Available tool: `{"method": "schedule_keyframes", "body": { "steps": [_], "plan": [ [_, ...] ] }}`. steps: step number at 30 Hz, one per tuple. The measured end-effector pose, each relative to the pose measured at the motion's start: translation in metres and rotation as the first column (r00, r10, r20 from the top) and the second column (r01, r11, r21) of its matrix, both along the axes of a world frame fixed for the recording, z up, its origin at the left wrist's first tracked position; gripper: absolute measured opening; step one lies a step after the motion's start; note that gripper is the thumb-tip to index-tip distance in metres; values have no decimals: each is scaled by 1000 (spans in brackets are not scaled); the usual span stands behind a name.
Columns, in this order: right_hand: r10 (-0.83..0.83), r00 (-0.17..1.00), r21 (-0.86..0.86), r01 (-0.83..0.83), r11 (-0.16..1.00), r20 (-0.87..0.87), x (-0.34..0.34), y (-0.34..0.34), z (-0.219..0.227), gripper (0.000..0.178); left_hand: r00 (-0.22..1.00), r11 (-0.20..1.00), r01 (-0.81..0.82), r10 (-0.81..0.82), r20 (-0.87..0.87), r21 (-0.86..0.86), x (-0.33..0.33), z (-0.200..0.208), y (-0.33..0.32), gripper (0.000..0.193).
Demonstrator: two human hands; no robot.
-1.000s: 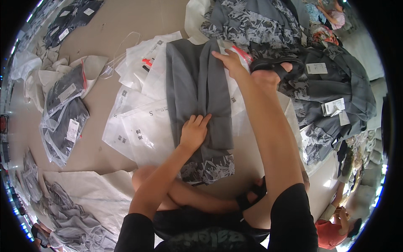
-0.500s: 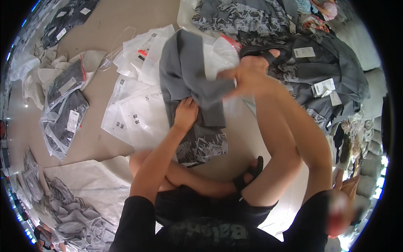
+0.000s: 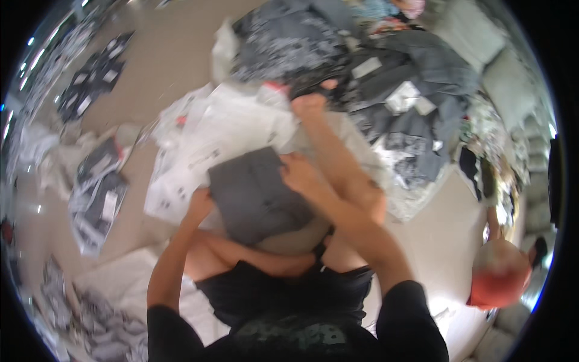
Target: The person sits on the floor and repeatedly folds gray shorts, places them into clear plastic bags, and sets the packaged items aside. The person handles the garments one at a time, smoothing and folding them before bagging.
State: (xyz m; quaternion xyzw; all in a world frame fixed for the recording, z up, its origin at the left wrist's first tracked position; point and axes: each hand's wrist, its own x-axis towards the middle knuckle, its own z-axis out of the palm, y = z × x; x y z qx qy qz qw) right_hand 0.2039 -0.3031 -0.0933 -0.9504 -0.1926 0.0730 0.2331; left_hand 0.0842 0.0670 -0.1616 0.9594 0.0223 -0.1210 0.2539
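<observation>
A dark grey garment (image 3: 256, 196), folded into a compact rectangle, lies in front of me over my crossed leg and white plastic bags. My left hand (image 3: 200, 204) is closed on its left edge. At the opposite edge, near the upper right corner, my right hand (image 3: 300, 174) grips the cloth. The fingertips are partly hidden and a little blurred. Beyond the garment, white printed plastic bags (image 3: 241, 117) lie spread in a loose stack.
Dark grey patterned garments with white tags (image 3: 416, 72) are piled far right, beside my outstretched foot. Bagged dark garments (image 3: 96, 202) lie on the left. Crumpled grey cloth (image 3: 111, 323) sits at the lower left. Another person (image 3: 497, 274) in orange-red is at the right.
The long grey garment has been folded into a smaller rectangle and brought nearer. My left hand moved to its left edge, my right hand inward to its right edge. The view has shifted.
</observation>
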Motion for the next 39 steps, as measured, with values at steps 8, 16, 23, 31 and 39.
{"method": "schedule_keyframes", "body": {
  "steps": [8, 16, 23, 31, 39],
  "plan": [
    [-173, 985, 292, 163, 942, 8, -51, 36, -79, 68, 699, 490, -689, 643, -312, -534, -19, -74, -61, 66],
    [-55, 950, 163, 4, 987, 307, -75, 24, -29, 72, 700, 621, -704, 689, -188, -345, -45, -21, -112, 60],
    [432, 899, 188, -437, 880, 68, -156, 14, -11, 124, 606, 403, -795, 506, -613, -453, -38, 13, -121, 46],
    [124, 992, 592, -108, 799, 15, -140, 35, -34, 65, 696, -42, -703, 165, -698, -710, -17, 35, -103, 39],
    [47, 538, 518, 779, 355, -841, -81, 26, -43, 32, 708, 526, -705, 554, -438, -476, -51, -7, -88, 34]
  ]
}}
